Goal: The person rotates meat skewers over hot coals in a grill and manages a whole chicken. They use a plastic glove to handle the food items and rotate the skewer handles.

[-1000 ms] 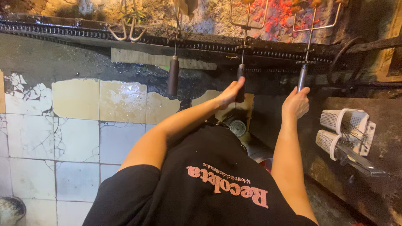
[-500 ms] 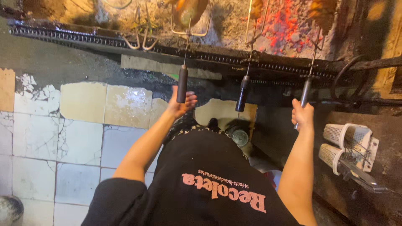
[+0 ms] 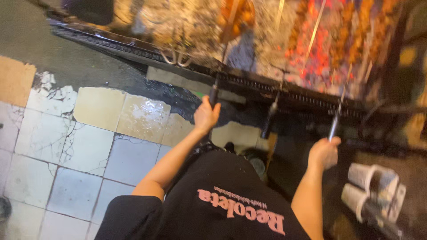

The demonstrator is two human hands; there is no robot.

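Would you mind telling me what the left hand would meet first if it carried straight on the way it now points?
The left hand, closed on a dark skewer handle, points up toward the grill. Following the skewer, it would likely first meet the grill's black toothed rail, then the meat over the embers; depth is hard to judge.

Left hand (image 3: 206, 116) closed around dark handle of a skewer (image 3: 214, 94) reaching into the charcoal grill (image 3: 249, 84). Right hand (image 3: 324, 152) grips the metal-handled skewer (image 3: 334, 126) farther right. Between them, a third skewer handle (image 3: 270, 121) untouched. Glowing embers (image 3: 307, 49) beneath meat (image 3: 356, 31). Cracked tiled floor (image 3: 80, 151) below.
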